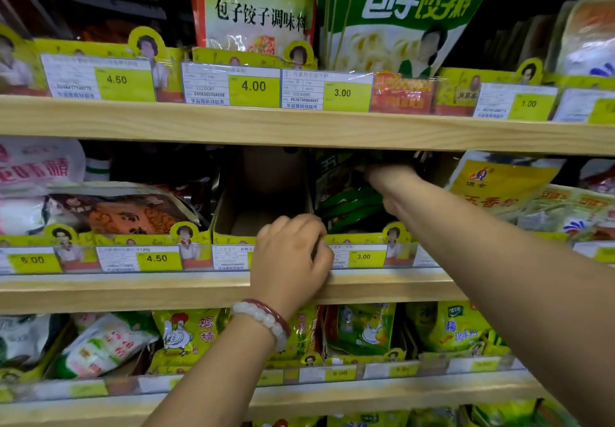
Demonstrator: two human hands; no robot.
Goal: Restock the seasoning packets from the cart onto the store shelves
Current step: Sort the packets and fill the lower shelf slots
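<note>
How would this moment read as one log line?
stage: restocking middle shelf | right hand: reaching among green packets | left hand: on yellow display box front | neighbouring box: almost empty

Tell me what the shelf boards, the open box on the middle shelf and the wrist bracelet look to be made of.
Shelf boards: pale wood or wood-look laminate, matte, with visible grain lines. Open box: plain brown cardboard, dull, with yellow printed front. Bracelet: glossy rounded beads, milky white beside a dark red band, possibly stone or glass; cannot tell which.
</note>
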